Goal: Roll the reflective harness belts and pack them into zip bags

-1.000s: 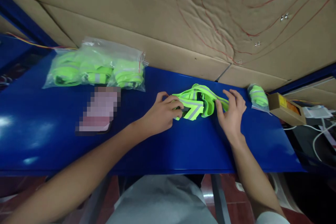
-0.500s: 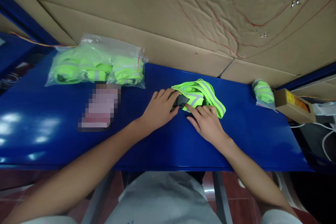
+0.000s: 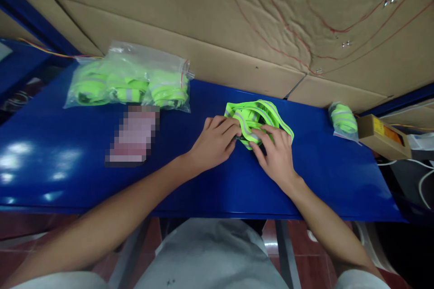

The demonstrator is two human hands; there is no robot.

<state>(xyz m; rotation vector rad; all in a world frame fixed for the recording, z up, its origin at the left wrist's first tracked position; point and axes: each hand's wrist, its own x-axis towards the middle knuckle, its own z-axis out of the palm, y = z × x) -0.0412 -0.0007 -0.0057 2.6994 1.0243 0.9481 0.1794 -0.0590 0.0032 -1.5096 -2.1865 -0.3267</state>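
Observation:
A bunched neon-green reflective strap (image 3: 259, 117) with grey stripes lies on the blue table (image 3: 217, 180), near the middle. My left hand (image 3: 214, 141) grips its left end, fingers curled over the strap. My right hand (image 3: 276, 153) presses and pinches the front of the bundle from the right, fingers bent on the fabric. Both hands touch the same strap and almost meet at its front edge.
Clear bags of more green straps (image 3: 130, 85) lie at the back left. A pink blurred card (image 3: 133, 135) sits left of my hands. A small bagged strap (image 3: 343, 119) and a cardboard box (image 3: 382, 137) are at the right end. Cardboard sheets (image 3: 237, 31) back the table.
My right hand came in from the strap's right side to its front and closed on it beside my left hand. The strap has been gathered into a tighter bundle.

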